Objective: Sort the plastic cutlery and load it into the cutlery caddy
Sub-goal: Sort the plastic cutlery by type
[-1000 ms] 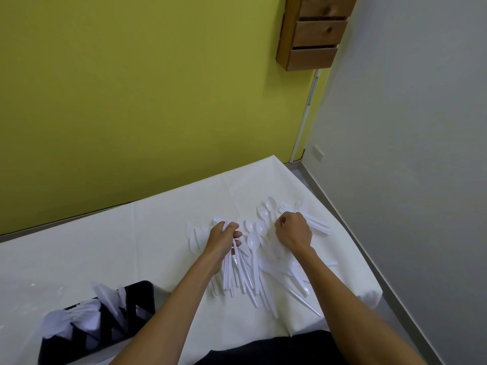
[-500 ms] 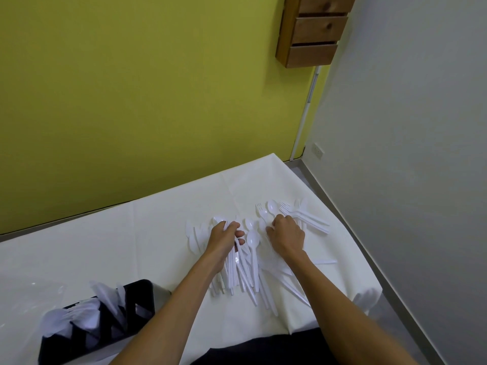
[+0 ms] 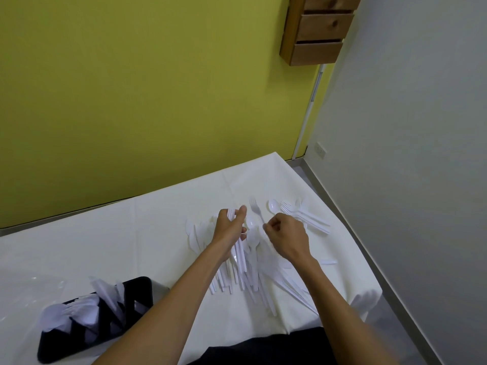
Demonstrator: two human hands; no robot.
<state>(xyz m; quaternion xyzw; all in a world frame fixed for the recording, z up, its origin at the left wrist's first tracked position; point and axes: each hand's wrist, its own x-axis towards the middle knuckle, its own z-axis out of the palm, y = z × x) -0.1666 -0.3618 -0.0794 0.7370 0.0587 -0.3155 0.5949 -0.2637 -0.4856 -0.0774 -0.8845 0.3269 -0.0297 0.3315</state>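
Note:
A heap of white plastic cutlery (image 3: 253, 275) lies on the white-covered table (image 3: 131, 233), handles pointing toward me. My left hand (image 3: 229, 230) grips a bundle of white pieces (image 3: 240, 256) lifted slightly over the heap. My right hand (image 3: 288, 239) is just to its right, with curled fingers that pinch the handle end of a white fork (image 3: 255, 208). The fork's tines point away. The black cutlery caddy (image 3: 131, 296) stands at the lower left, and several white pieces (image 3: 79, 312) stick out of its compartments.
A small separate group of forks and spoons (image 3: 303, 216) lies at the far right, near the table's right edge (image 3: 350, 246). A wooden drawer unit (image 3: 320, 30) hangs high on the yellow wall. Grey floor runs along the right.
My right hand has drawn back off the heap toward me and curled at the fork's handle. My left hand has risen a little with its bundle.

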